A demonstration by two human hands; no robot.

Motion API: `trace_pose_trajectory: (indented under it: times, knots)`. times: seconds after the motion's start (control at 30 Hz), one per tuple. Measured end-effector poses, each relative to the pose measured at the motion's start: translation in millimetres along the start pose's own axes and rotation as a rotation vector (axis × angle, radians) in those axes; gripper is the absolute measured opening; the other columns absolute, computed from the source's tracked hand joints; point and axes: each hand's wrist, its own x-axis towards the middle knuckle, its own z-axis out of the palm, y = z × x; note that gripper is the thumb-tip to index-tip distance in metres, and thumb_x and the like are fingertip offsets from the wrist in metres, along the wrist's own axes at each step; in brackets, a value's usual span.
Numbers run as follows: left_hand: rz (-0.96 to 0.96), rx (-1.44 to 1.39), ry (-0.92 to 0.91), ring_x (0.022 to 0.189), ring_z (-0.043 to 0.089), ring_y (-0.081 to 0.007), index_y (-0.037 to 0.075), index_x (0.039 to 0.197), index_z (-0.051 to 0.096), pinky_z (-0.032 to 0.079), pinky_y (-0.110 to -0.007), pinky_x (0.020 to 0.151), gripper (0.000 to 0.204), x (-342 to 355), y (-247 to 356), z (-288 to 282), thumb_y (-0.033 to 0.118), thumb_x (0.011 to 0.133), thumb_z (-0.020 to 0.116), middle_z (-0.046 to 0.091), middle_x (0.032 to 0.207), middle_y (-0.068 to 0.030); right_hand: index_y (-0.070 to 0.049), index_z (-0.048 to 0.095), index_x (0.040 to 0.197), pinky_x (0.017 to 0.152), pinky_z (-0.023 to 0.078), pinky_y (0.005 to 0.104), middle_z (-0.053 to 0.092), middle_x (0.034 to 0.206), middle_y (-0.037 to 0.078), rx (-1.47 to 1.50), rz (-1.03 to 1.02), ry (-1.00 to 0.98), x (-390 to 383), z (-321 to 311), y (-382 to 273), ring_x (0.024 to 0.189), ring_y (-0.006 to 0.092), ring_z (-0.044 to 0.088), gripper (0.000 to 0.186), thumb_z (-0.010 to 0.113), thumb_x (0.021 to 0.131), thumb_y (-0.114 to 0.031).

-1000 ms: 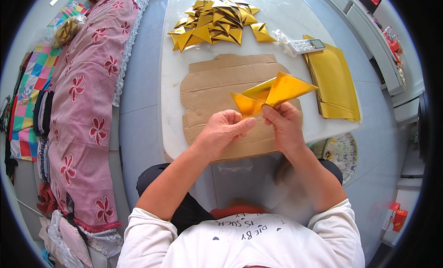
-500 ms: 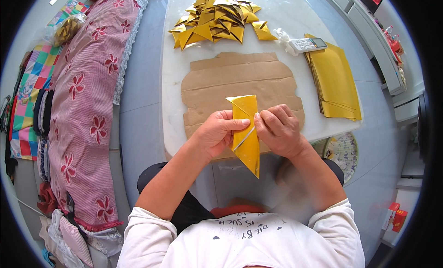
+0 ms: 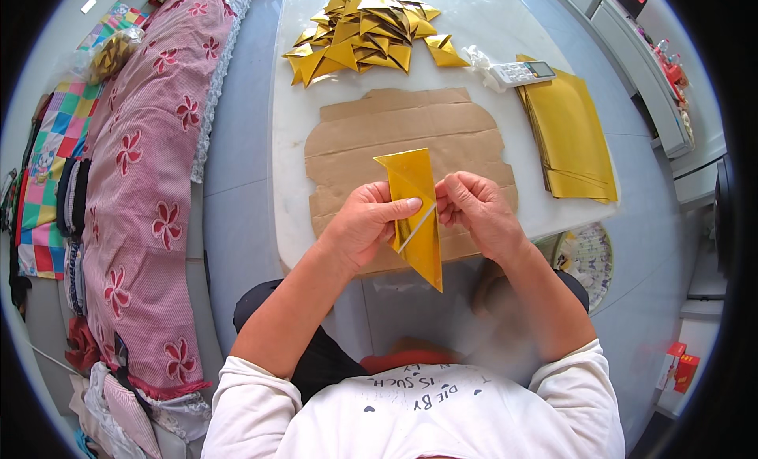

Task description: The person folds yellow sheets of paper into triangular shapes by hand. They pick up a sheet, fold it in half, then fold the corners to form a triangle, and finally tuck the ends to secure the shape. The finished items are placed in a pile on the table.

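Holding a folded gold foil sheet (image 3: 424, 242), the person's left hand (image 3: 363, 223) is clamped on its left edge, thumb flat on the front and fingers behind; a pale slanting line crosses the foil, whose pointed lower end shows past the near edge of the white surface (image 3: 289, 155). The right hand (image 3: 483, 214) is at the foil's right edge, fingers curled and thumb close to the forefinger; whether it grips the foil, one cannot tell. Beneath the foil lies flattened brown cardboard (image 3: 395, 129); farther back is a heap of folded gold pieces (image 3: 355, 42); to the right, a white remote control (image 3: 521, 73) overlaps a stack of flat gold sheets (image 3: 570, 139).
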Motion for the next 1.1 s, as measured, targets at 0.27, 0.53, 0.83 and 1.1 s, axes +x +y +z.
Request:
trace_pose_trajectory:
  times: [0.27,0.53,0.83,1.1]
  knots:
    - [0.055,0.117,-0.019,0.090,0.066,-0.0128,0.002,0.110,0.067,0.052,-0.028,0.079,0.025,0.4,-0.1,4.3,0.015,0.090,0.073,0.070,0.101,-0.0056,-0.003,0.066,0.095,0.070,0.050,0.0224,0.063,0.083,0.000,-0.123,0.017,-0.097,-1.2,-1.8,-3.9,0.074,0.0054,0.056,0.022,0.060,0.101,-0.023]
    - [0.042,0.291,-0.021,0.091,0.064,-0.0137,0.001,0.109,0.067,0.051,-0.027,0.084,0.027,2.6,0.2,-2.7,0.012,0.087,0.077,0.069,0.099,-0.0050,0.000,0.065,0.092,0.062,0.046,0.0212,0.060,0.075,-0.002,-0.300,-0.199,0.130,-0.9,2.8,-3.7,0.069,0.0047,0.053,0.017,0.062,0.099,-0.015]
    - [0.098,0.342,-0.003,0.092,0.066,-0.0143,-0.001,0.106,0.064,0.053,-0.028,0.087,0.026,-1.4,4.7,5.4,-0.003,0.082,0.075,0.068,0.099,-0.0077,0.001,0.060,0.087,0.053,0.040,0.0234,0.053,0.066,-0.002,-0.535,-0.385,0.271,-1.2,5.9,1.7,0.060,0.0051,0.044,0.019,0.062,0.099,-0.013]
    - [0.118,0.306,-0.059,0.098,0.065,-0.0157,-0.002,0.118,0.060,0.053,-0.028,0.089,0.041,-3.0,9.2,4.4,-0.007,0.079,0.072,0.066,0.105,-0.0085,0.000,0.061,0.087,0.054,0.041,0.0219,0.056,0.068,-0.002,-0.400,-0.303,0.274,0.1,3.9,-1.8,0.061,0.0049,0.048,0.019,0.062,0.099,-0.015]
